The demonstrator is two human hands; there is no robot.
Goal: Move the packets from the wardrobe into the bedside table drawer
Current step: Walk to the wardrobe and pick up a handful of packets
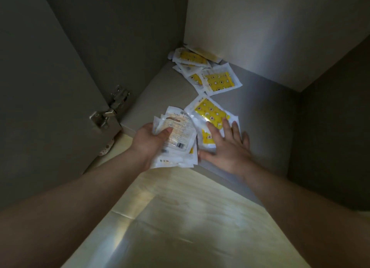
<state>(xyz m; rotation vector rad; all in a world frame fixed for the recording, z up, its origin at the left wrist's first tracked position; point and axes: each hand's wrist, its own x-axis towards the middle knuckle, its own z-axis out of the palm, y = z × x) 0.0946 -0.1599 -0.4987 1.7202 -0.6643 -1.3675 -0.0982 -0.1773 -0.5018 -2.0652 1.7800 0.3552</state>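
Observation:
Several white and yellow packets lie on the grey wardrobe floor (260, 99). My left hand (152, 141) grips a stack of packets (178, 133), white printed backs up, at the front edge. My right hand (224, 145) lies flat with spread fingers on a yellow packet (210, 111) just right of the stack; another packet shows under its palm. Further back, one yellow packet (220, 81) lies flat, and a small heap of packets (192, 57) sits in the rear corner against the back wall.
The open wardrobe door (50, 97) stands at the left with a metal hinge (110, 109). The wardrobe's right side wall (330, 127) closes in the space. Pale wood-look flooring (170, 217) lies below the wardrobe's front edge.

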